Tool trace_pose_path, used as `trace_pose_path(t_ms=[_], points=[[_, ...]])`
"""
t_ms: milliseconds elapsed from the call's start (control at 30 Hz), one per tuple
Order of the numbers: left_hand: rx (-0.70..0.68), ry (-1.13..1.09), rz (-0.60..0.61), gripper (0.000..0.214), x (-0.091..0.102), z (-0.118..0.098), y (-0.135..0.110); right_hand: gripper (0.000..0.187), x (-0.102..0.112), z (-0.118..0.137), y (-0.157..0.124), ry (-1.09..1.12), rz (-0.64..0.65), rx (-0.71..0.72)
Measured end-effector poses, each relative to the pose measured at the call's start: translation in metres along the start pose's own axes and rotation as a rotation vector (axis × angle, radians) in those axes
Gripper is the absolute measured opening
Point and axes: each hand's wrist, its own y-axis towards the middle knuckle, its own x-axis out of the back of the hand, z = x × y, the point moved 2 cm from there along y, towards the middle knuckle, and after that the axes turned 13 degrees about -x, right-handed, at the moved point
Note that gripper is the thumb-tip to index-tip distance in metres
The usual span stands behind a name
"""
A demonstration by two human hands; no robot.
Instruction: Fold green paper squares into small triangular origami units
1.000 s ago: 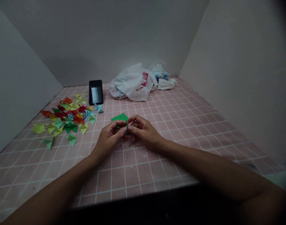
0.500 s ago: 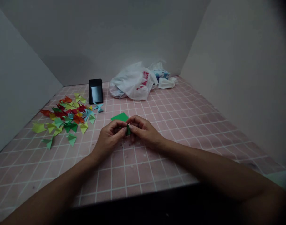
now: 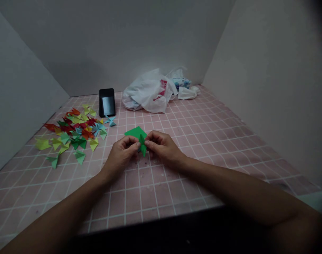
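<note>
A small folded green paper piece (image 3: 142, 145), narrow and pointed at top and bottom, is held up between my two hands over the table. My left hand (image 3: 124, 150) pinches its left side between thumb and fingers. On the other side, my right hand (image 3: 162, 147) grips it the same way, with the thumb on the near face. Just behind them a flat green paper sheet (image 3: 134, 132) lies on the cloth, its near part hidden by the fingers and the folded piece.
Many-coloured folded paper pieces (image 3: 79, 127) lie in a heap at the left. A black phone-like device (image 3: 107, 102) stands behind them. White plastic bags (image 3: 150, 91) rest by the back wall. A pink checked cloth (image 3: 203, 141) covers the table, with walls around it.
My hands have drawn slightly apart, and the folded green piece now shows as a longer, wider pointed shape between them. The flat green sheet stays in place.
</note>
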Motion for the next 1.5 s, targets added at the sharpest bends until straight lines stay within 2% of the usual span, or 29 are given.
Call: trace_pose_path(t_ms=[167, 533, 767, 933, 1067, 1300, 1500], points=[[-0.021, 0.005, -0.011, 0.020, -0.001, -0.003, -0.002, 0.019, 0.000, 0.000, -0.001, -0.065, -0.075, 0.013], [-0.005, -0.303, -0.045, 0.027, -0.003, 0.001, 0.001, 0.019, -0.003, -0.005, 0.001, 0.215, 0.151, -0.028], [0.010, -0.344, -0.057, 0.028, -0.004, 0.000, 0.000, 0.023, -0.006, -0.007, 0.000, 0.284, 0.227, -0.068], [-0.066, -0.205, -0.055, 0.023, -0.004, -0.004, -0.002, 0.020, -0.005, -0.003, -0.001, 0.195, 0.169, -0.025], [-0.167, -0.073, -0.040, 0.020, -0.004, -0.008, -0.003, 0.019, -0.003, 0.002, -0.003, 0.025, 0.046, 0.024], [-0.132, -0.031, -0.034, 0.022, -0.004, -0.008, -0.003, 0.014, -0.002, 0.006, -0.006, -0.247, -0.147, 0.179], [-0.157, 0.002, -0.042, 0.018, -0.005, -0.009, -0.005, 0.013, -0.002, 0.003, -0.006, -0.312, -0.192, 0.218]])
